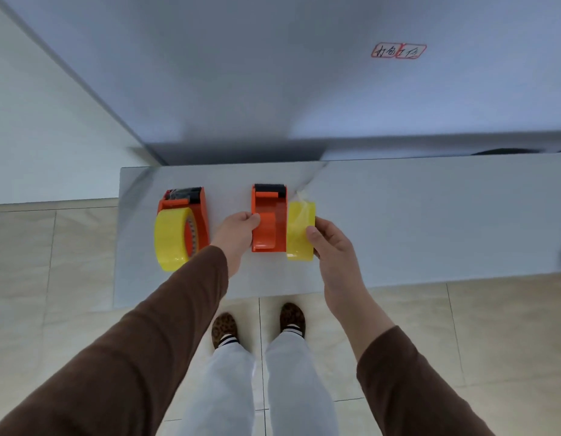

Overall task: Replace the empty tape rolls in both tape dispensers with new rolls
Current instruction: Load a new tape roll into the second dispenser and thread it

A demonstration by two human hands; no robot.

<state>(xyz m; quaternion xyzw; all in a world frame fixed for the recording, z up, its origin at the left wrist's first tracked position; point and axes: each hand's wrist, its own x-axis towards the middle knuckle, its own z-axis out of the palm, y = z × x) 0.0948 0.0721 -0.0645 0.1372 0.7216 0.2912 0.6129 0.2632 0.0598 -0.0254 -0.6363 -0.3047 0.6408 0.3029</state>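
Trouble is most likely at the middle of the frame, where the second dispenser (pixel 269 219) lies on the white table (pixel 430 215). The left hand (pixel 238 229) grips the dispenser's left edge, fingers curled onto the orange body. The right hand (pixel 331 243) holds a new yellow roll (pixel 300 229) just beside the dispenser's right side, thumb on the roll's face and the other fingers behind it. The roll touches or nearly touches the orange wall; I cannot tell which.

A loose tape end (pixel 301 196) sticks up from the top of this roll, toward the black cutter (pixel 270 187). It could fold back and stick to the roll, to the fingers, or to the dispenser's wall before it is threaded. If the roll goes on facing the wrong way, the tape would likely feed with its sticky side wrong for the cutter. A weak hold by the left hand could let the light dispenser slide on the smooth table as the roll is pushed on.

At the left of the frame the first dispenser (pixel 191 212) already carries a full yellow roll (pixel 175 239).
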